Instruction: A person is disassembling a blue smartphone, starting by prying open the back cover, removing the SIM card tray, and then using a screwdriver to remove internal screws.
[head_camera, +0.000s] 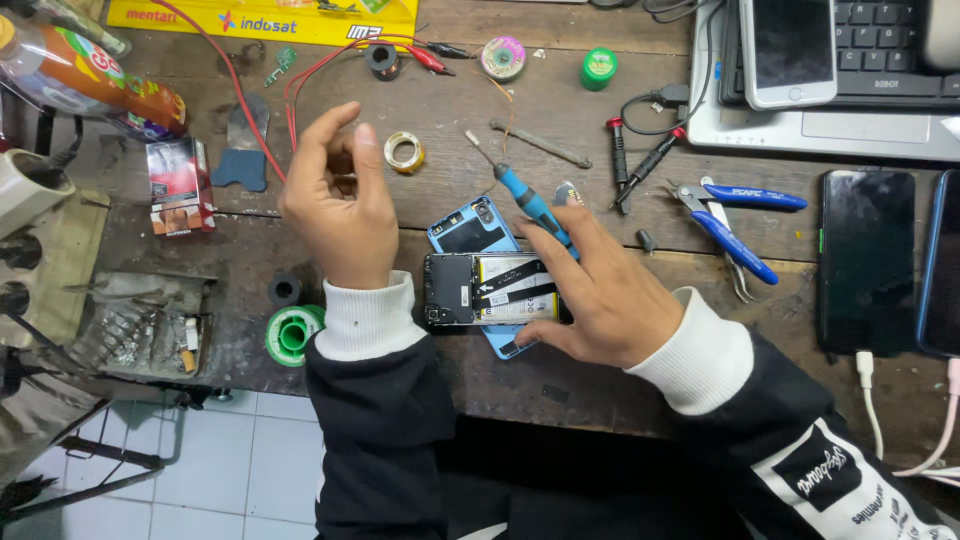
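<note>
Head cam, one frame.

L side of the worn dark wooden workbench: orange-labelled plastic bottle lying down at top left, small red cardboard box below it, green solder spool at the near edge. None in contact w/ either hand.

My left hand: raised off the bench, back to the cam, fingers curled inward w/ thumb and index tips close. May be pinching sth tiny; can't tell, the palm side is hidden. Small roll of yellowish tape sits just beside it, not touched.

Centre: opened black smartphone w/ exposed battery, back off, resting on its detached blue back cover. Long axis runs L–R across the bench. It lies down and to the R of the left hand, near but apart.

My right hand: the nearer one, palm down, fingers spread loose and resting on the phone's R end, covering it. Not clenched; steadying contact more than a grip. Blue-handled precision screwdriver runs diagonally up-left from its fingertips; whether the fingers hold it or just overlap it, can't tell.

R side: blue-handled cutters, then a dark phone lying flat, laptop at top R.
</note>
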